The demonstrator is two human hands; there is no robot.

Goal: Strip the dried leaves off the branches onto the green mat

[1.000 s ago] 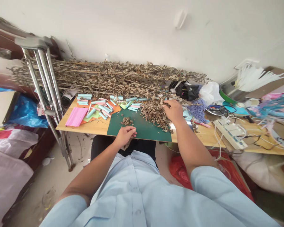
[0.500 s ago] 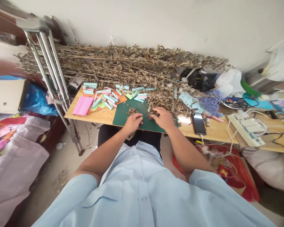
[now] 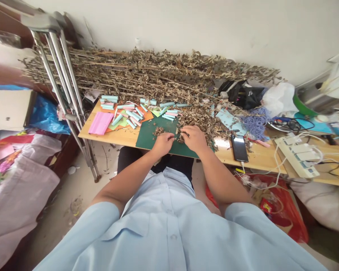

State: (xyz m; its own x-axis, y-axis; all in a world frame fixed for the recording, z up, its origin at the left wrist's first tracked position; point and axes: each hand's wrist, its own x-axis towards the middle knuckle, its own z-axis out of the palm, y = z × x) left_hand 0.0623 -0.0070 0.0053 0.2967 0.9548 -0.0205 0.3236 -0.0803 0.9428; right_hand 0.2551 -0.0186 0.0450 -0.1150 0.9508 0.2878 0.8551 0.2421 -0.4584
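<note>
My left hand (image 3: 163,144) is over the green mat (image 3: 147,136), its thumb and fingers pinched together; what lies between them is too small to make out. Just beyond it sits a small pile of crumbled leaves (image 3: 158,130). My right hand (image 3: 194,138) is closed on bits of dried leaf at the near left edge of the big heap of dry leaves (image 3: 199,116). The two hands' fingertips are close together, with a narrow gap between them. Several blue and pink paper rolls (image 3: 132,115) lie left of the heap.
Long dried stalks (image 3: 135,75) run along the wall behind. Metal crutches (image 3: 64,75) stand at the left table end. A pink paper stack (image 3: 100,123) lies at left. To the right are a phone (image 3: 239,148), purple yarn (image 3: 255,122) and a white power strip (image 3: 298,156).
My left hand has moved slightly right, closer to my right hand. The small crumbled pile shows more fully. The whole view has shifted a little.
</note>
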